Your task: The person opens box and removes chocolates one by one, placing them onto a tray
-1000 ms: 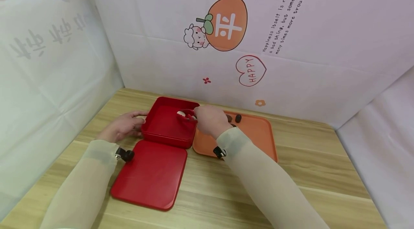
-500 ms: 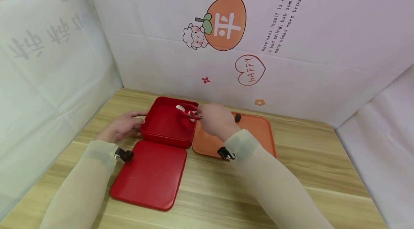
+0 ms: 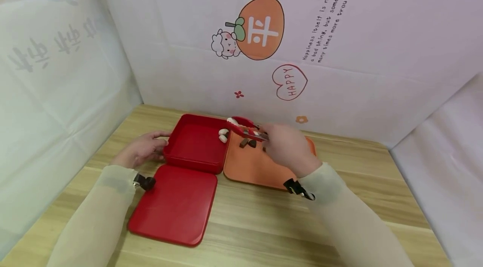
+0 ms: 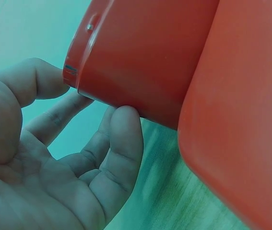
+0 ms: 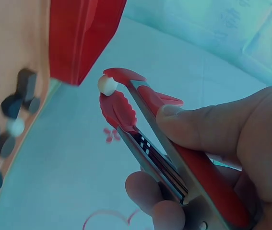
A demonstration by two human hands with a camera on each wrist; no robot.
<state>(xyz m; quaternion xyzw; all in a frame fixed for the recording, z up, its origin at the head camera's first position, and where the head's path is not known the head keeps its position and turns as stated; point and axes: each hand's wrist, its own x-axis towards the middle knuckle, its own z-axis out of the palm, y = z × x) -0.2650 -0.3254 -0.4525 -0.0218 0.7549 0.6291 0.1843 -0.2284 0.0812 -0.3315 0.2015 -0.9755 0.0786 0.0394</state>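
The right hand [image 3: 288,149] squeezes a pair of red-tipped metal tongs [image 5: 140,115], whose scalloped tips are pressed together on a small white pebble-like piece [image 5: 107,85]. In the head view the tongs' tips hang above the right wall of the square red plastic box [image 3: 196,143], over the seam between that box and the flat orange plastic tray [image 3: 250,166] just right of it. The left hand [image 4: 54,163] rests against the box's left wall, fingers relaxed and spread, fingertips touching it. Two more white pieces [image 3: 223,134] lie inside the box by its right wall; small dark pieces [image 3: 247,143] sit on the tray. The flat red lid [image 3: 173,204] lies on the wooden worktop [image 3: 264,225], in front of the box.
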